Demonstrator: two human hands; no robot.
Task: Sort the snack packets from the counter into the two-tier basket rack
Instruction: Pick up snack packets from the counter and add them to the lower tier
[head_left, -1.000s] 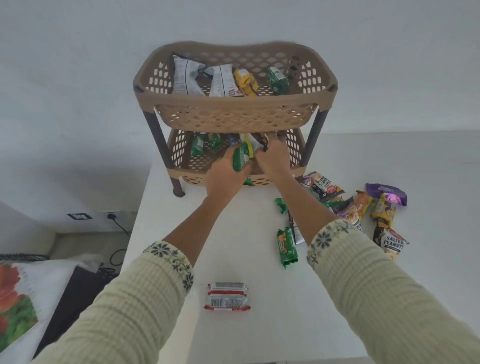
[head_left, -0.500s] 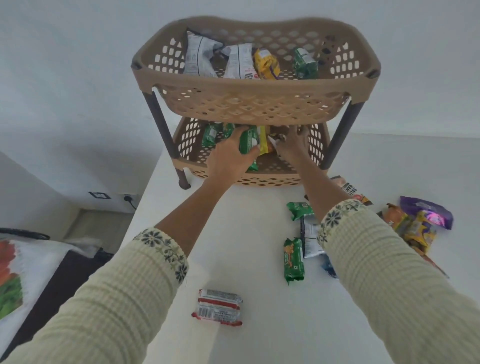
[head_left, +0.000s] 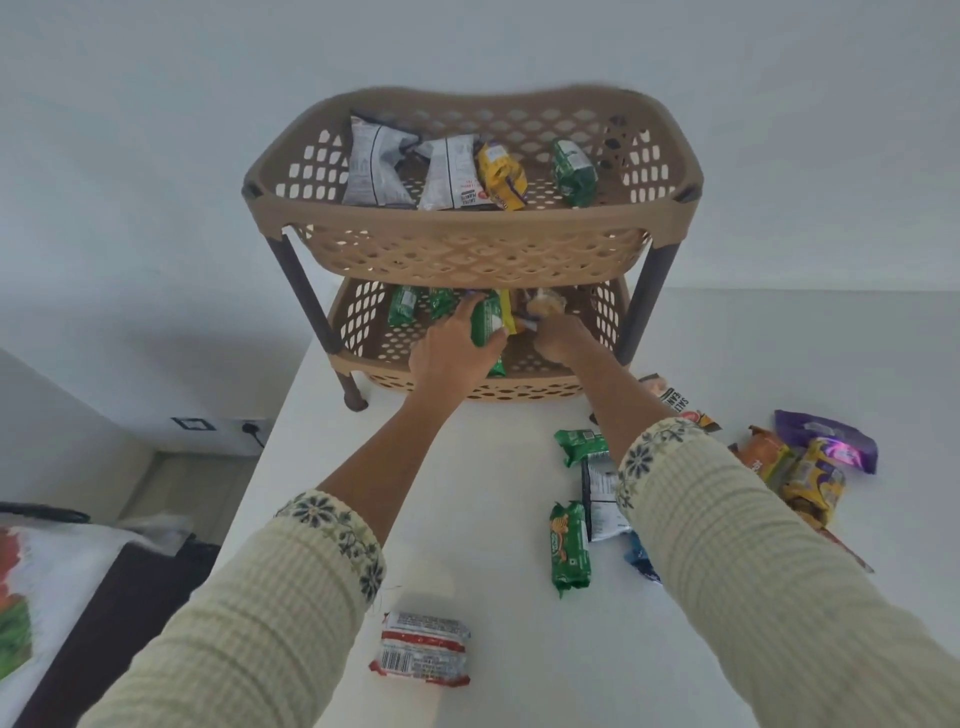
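A tan two-tier basket rack (head_left: 467, 249) stands at the back of the white counter (head_left: 493, 597). Its top tier holds two silver packets, a yellow one and a green one. My left hand (head_left: 449, 353) reaches into the lower tier, shut on a green snack packet (head_left: 485, 325). My right hand (head_left: 558, 338) is also inside the lower tier, fingers curled around a small packet (head_left: 543, 306) that the top tier partly hides. Two more green packets (head_left: 402, 306) lie at the lower tier's back left.
Loose packets lie on the counter: a red and white one (head_left: 423, 649) near me, green ones (head_left: 570, 545) in the middle, purple, orange and yellow ones (head_left: 810, 462) at the right. The counter's left edge drops to a floor with a bed.
The view has shifted so the rack sits further back. Both hands have stayed in the lower tier, still holding their packets.
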